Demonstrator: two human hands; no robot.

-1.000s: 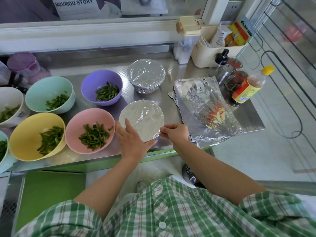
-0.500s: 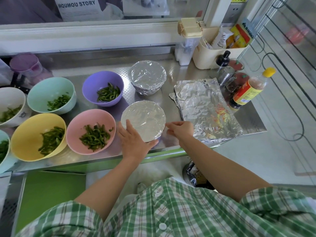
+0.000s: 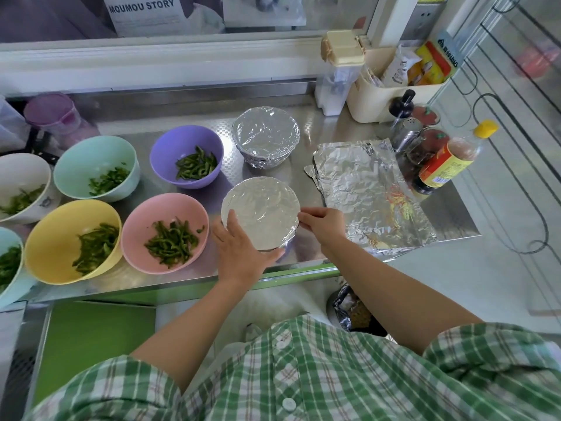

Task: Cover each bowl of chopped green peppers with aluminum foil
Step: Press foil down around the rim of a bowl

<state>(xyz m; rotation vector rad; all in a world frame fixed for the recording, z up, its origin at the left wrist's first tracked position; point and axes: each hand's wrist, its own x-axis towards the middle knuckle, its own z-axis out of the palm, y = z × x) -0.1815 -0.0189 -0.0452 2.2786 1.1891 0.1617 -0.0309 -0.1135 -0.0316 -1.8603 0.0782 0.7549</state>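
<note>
**Right hand climbs the rim while bowl two is sealed**

Your right hand has slid from the near edge up to the right side of the foil-covered bowl at the centre of the frame. Your left hand has stayed on its lower-left rim.

Two bowls are dealt with so far. The wrapped bowl just above centre is foiled well down its sides. The one under your hands has a smooth foil top and looks nearly sealed. Six bowls of peppers are still open on the left: the purple bowl, pink bowl, yellow bowl, mint bowl, white bowl and a pale blue bowl cut off by the frame's edge. Spare foil sheets lie on the tabletop just right of your right hand.

Your left hand is spread, with straight fingers pressing the foil against the rim and the thumb running along the near side. Your right hand's fingers are curled and appear to pinch the foil edge at the right rim. Both forearms reach in from the bottom of the frame.
</note>
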